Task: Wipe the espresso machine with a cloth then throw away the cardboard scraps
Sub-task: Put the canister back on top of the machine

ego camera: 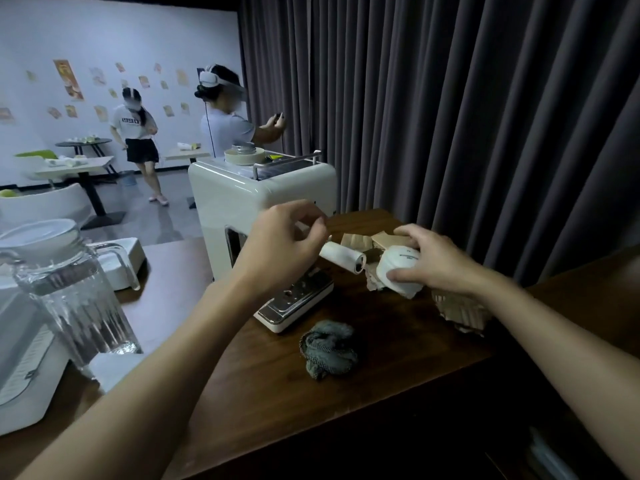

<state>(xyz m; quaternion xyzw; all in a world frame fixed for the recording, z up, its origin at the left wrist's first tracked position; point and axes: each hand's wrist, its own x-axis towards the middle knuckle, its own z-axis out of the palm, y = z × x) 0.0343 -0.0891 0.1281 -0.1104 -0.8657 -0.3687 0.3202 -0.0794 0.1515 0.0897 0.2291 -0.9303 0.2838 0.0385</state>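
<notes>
The cream espresso machine (242, 202) stands on the dark wooden table (398, 368), its metal drip tray (294, 303) facing me. A crumpled grey cloth (329, 348) lies on the table in front of the tray, with neither hand on it. My left hand (284, 247) is curled in front of the machine and holds the near end of a white roller (343, 259). My right hand (433, 261) grips a white rounded cap (394, 271) just right of the roller. Cardboard scraps (360, 242) lie behind the roller, and a ribbed cardboard piece (460, 308) lies under my right wrist.
A glass pitcher (72, 292) and a white bowl (38, 237) stand at the left beside a white appliance (27, 362). Dark curtains (450, 98) hang behind the table. Two people (228, 123) stand among café tables (76, 168) at the back of the room.
</notes>
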